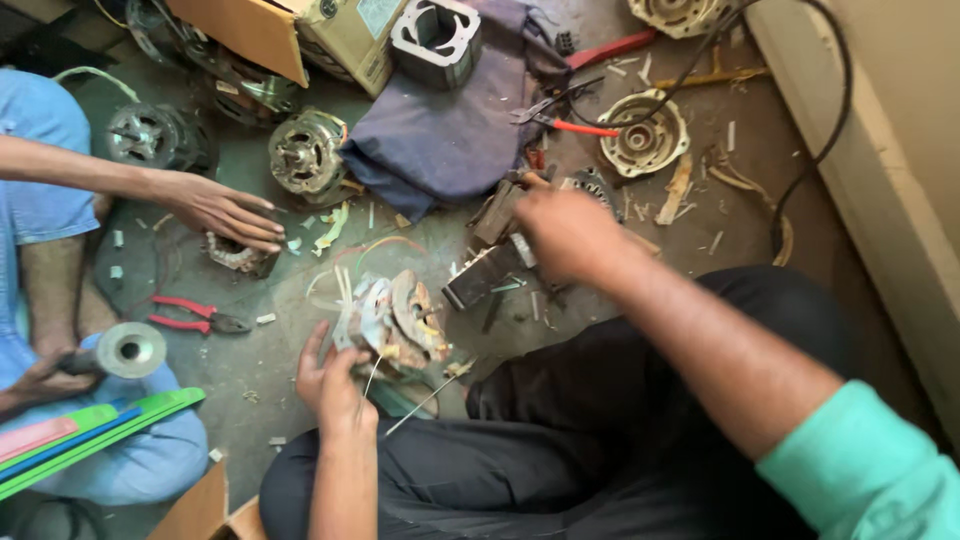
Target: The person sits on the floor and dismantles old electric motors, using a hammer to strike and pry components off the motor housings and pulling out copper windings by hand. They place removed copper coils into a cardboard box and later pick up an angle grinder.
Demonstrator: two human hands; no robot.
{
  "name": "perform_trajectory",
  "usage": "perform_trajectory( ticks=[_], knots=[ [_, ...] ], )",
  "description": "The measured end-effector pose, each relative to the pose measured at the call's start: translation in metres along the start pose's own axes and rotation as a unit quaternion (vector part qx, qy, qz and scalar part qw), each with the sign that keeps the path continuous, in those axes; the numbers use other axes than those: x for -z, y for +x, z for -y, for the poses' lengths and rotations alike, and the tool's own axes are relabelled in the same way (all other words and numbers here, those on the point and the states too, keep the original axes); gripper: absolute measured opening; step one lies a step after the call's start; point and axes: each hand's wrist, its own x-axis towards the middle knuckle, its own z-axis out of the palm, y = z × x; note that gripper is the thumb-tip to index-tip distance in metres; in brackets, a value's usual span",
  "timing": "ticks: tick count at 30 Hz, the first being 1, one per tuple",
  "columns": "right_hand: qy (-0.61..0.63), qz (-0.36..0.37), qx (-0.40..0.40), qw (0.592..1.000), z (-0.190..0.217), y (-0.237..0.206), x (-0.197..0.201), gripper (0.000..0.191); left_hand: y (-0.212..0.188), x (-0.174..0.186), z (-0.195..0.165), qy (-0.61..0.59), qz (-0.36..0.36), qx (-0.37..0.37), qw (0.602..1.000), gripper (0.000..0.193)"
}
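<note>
Co-worker, far left: a person in blue sits on the floor; one hand rests fingers spread on a small copper-wound coil piece, seemingly to steady it, the other grips a grey metal cylinder by the knee.
Red-handled pliers: lying loose on the grey concrete floor, within the co-worker's reach.
Left hand: the wearer's fingers are curled against the lower edge of a motor stator with pale windings and torn insulation strips, holding it against the floor between the knees; thin wires trail from it.
Dark rectangular laminated metal block: lies just beside the stator, toward the right hand.
Right hand: blurred and closed, knuckles up, over scraps beside a wooden-handled tool; I cannot tell what it grasps, if anything.
Behind: a purple cloth carries a grey square stator frame, probably keeping parts off the grit.
Far right: a cream round motor end cover and red-handled cutters lie among wood chips.
</note>
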Motion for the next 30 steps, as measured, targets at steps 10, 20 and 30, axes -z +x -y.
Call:
perform_trajectory(
  ticks=[10, 20, 30],
  knots=[
    [-0.156, -0.14, 0.185, 0.96, 0.003, 0.084, -0.035, 0.045, 0.108, -0.026, 0.032, 0.002, 0.02, -0.017, 1.0, 0.067],
    [-0.224, -0.148, 0.222, 0.937, 0.006, 0.087, -0.021, 0.038, 0.082, -0.03, -0.034, -0.039, 0.023, -0.003, 0.999, 0.064],
    [-0.223, -0.289, 0.314, 0.876, 0.011, 0.015, 0.029, 0.043, 0.111, -0.136, -0.099, -0.068, 0.124, -0.063, 0.988, 0.063]
  ],
)
